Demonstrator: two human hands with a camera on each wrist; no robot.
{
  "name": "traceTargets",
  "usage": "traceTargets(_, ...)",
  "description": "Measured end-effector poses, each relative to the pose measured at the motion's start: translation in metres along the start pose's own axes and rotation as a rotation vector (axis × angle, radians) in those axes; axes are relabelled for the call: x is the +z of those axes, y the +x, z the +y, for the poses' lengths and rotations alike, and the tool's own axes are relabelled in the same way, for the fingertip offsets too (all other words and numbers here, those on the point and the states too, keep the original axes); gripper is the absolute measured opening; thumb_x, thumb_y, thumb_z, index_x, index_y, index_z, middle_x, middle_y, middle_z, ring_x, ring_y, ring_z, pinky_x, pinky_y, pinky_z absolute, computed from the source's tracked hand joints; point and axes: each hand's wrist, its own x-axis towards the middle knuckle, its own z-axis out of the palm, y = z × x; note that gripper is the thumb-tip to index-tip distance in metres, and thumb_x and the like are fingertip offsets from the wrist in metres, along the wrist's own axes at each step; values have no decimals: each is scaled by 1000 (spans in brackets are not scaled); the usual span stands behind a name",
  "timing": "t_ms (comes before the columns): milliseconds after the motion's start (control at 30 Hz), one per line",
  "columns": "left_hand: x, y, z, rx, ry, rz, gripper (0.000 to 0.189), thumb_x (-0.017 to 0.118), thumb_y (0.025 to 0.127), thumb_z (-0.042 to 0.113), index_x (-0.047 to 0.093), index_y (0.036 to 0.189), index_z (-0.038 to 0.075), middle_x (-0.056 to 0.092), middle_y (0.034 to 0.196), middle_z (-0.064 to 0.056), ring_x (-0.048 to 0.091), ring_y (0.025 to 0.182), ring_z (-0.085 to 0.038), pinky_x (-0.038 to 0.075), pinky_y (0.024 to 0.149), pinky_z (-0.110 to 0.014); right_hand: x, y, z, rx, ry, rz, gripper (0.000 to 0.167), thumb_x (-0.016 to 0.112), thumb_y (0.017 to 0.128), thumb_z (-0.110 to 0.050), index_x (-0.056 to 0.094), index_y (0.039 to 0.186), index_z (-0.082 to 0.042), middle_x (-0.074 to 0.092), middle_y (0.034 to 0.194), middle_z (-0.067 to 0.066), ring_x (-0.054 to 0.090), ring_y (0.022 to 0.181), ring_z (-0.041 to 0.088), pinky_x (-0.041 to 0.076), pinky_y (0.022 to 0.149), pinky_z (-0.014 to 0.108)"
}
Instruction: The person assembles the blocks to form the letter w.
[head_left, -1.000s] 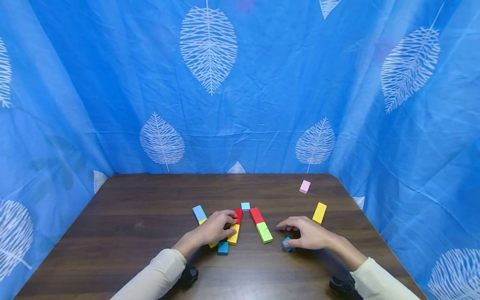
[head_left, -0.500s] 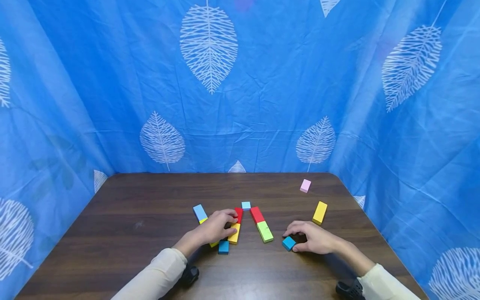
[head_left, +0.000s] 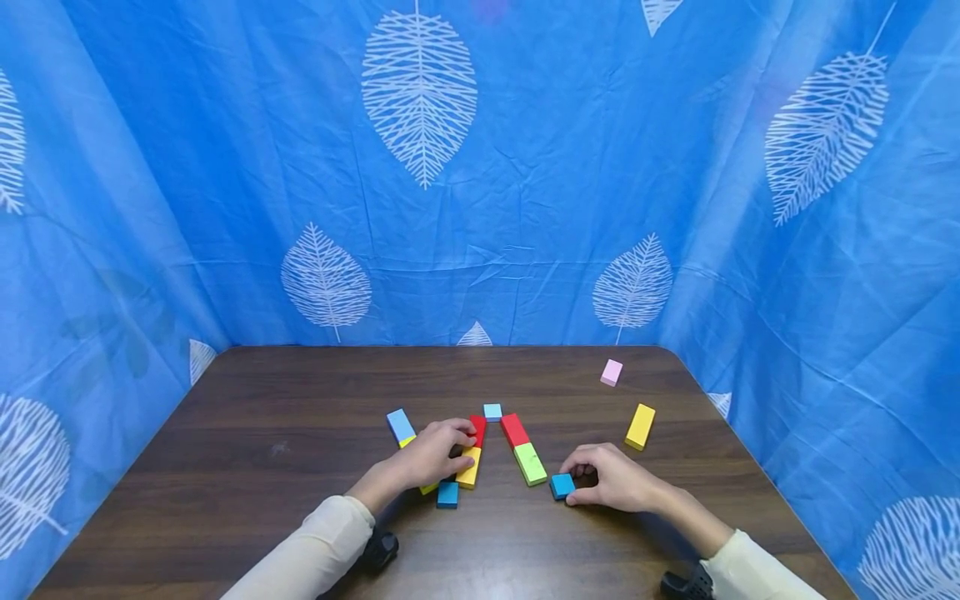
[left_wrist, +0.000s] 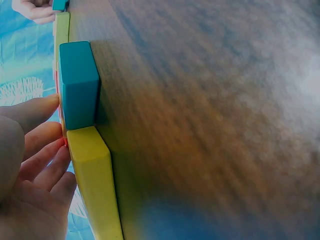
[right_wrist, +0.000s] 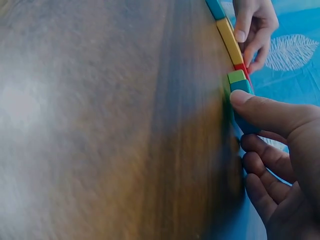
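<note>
My right hand (head_left: 618, 482) pinches a blue block (head_left: 562, 486) just right of the green block (head_left: 530, 465). In the right wrist view the thumb lies on the near side of that blue block (right_wrist: 245, 123), with fingertips on its far side. A red block (head_left: 514, 430) joins the green one end to end. My left hand (head_left: 431, 454) rests with loosely bent fingers at another red block (head_left: 477, 428) and an orange-yellow block (head_left: 467, 471), its fingertips touching them. Below it lies a second blue block (head_left: 447, 495). The left hand partly covers a yellow block (left_wrist: 95, 175).
A light blue block (head_left: 492, 412) sits between the tops of the two red ones. Another light blue block (head_left: 401, 425) slants at the left. Farther right on the wooden table (head_left: 300, 383) are a yellow block (head_left: 640, 427) and a pink block (head_left: 611, 372). A blue curtain (head_left: 525, 167) hangs behind.
The right hand first drew slightly back from the blue block, uncovering it, then moved left with it towards the green block, and the block turned straighter. The left hand stayed in place.
</note>
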Motion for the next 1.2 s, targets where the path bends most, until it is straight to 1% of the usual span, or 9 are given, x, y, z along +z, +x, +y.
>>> traceTargets(167, -1, -1, 1, 4, -6, 0, 33, 79, 94, 19, 76, 122, 2, 63, 135, -8, 57, 123, -28, 52, 102, -41, 4, 2, -5, 0, 4, 5, 27, 85, 88, -35, 74, 107, -18, 63, 97, -15, 57, 85, 7, 53, 75, 28)
traceTargets(333, -1, -1, 1, 1, -13, 0, 32, 79, 94, 19, 76, 122, 2, 62, 136, -9, 58, 123, -28, 52, 102, -41, 8, 3, -4, -45, -14, 33, 24, 85, 88, -33, 73, 104, -19, 62, 94, -16, 57, 84, 6, 52, 73, 26)
traceTargets(400, 0, -1, 1, 1, -11, 1, 32, 79, 94, 19, 76, 122, 2, 62, 136, -9, 58, 123, -28, 52, 102, -40, 9, 3, -3, -48, -21, 39, 24, 86, 88, -32, 73, 103, -20, 61, 93, -17, 56, 84, 5, 52, 73, 26)
traceTargets(567, -1, -1, 1, 4, -11, 3, 32, 79, 94, 19, 76, 121, 2, 62, 136, -9, 58, 123, -29, 52, 102, -41, 10, 3, -3, -31, -29, 37, 23, 86, 87, -34, 72, 103, -23, 60, 92, -17, 56, 84, 5, 51, 75, 26)
traceTargets(833, 0, -1, 2, -6, -3, 0, 33, 78, 95, 20, 76, 122, 2, 62, 137, -8, 57, 125, -29, 51, 103, -43, 10, 3, -4, -27, -43, 35, 24, 86, 87, -35, 72, 103, -23, 60, 92, -17, 56, 84, 5, 51, 75, 27)
traceTargets(933, -1, -1, 2, 0, 3, 2, 33, 79, 95, 20, 76, 122, 2, 62, 136, -9, 57, 124, -29, 51, 103, -45, 9, 3, -4, -26, -38, 34, 30, 85, 87, -37, 72, 108, -19, 60, 93, -16, 56, 85, 5, 51, 75, 27)
traceTargets(1033, 0, -1, 3, 2, 7, 0, 33, 78, 95, 20, 76, 122, 1, 62, 136, -10, 57, 124, -30, 50, 104, -47, 8, 2, -3, -8, 10, 32, 41, 83, 89, -37, 70, 120, -14, 61, 94, -12, 57, 86, 7, 52, 75, 27)
traceTargets(1133, 0, -1, 3, -3, 11, -2, 34, 78, 95, 20, 76, 123, 2, 62, 136, -10, 57, 124, -30, 50, 104, -48, 5, 1, 0, 13, 48, 49, 47, 82, 91, -34, 66, 128, -11, 62, 96, -9, 59, 86, 9, 53, 77, 29)
traceTargets(1200, 1, -2, 3, -7, 14, -2, 34, 79, 95, 21, 76, 123, 2, 62, 137, -10, 57, 124, -30, 49, 104, -48, 2, 1, 2, 12, 53, 72, 48, 81, 92, -33, 65, 130, -9, 64, 98, -7, 61, 88, 10, 55, 79, 30)
